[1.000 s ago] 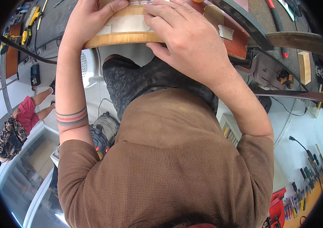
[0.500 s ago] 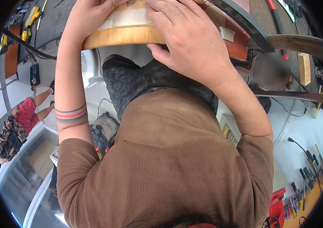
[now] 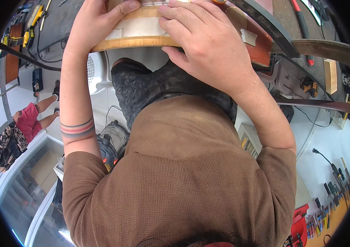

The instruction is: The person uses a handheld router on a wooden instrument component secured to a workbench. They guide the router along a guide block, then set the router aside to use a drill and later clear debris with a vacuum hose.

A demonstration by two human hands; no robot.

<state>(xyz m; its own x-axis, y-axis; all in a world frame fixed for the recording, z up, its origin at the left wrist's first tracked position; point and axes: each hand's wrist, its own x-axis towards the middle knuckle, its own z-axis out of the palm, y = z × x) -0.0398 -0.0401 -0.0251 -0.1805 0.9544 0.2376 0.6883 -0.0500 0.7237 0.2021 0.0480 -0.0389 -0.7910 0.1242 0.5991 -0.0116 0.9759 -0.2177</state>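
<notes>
A curved wooden piece point(image 3: 142, 42) with a pale strip along its top lies in front of me at the upper edge of the view. My left hand point(image 3: 97, 26) rests over its left end, thumb stretched across the top; its other fingers are mostly cut off by the frame. My right hand point(image 3: 208, 45) holds the right side of the wood, fingers laid over the top and thumb under the near edge. Between the left thumb and the right fingertips a clear, glassy piece point(image 3: 154, 2) is partly in view, touching or very near both. I cannot tell its full shape.
Right of my hands are a dark metal bar point(image 3: 261, 20), a saw-like blade point(image 3: 327, 48), a red-and-black handled tool point(image 3: 300, 26) and a wood block point(image 3: 330, 76). Yellow-and-black tools point(image 3: 29, 35) lie at left. Another person point(image 3: 29, 121) is beyond a glass-topped case point(image 3: 27, 185).
The clear piece has come into view at the top edge. My left thumb has shifted slightly down the wood, and the wooden piece has moved slightly upward. The other person's head has lowered.
</notes>
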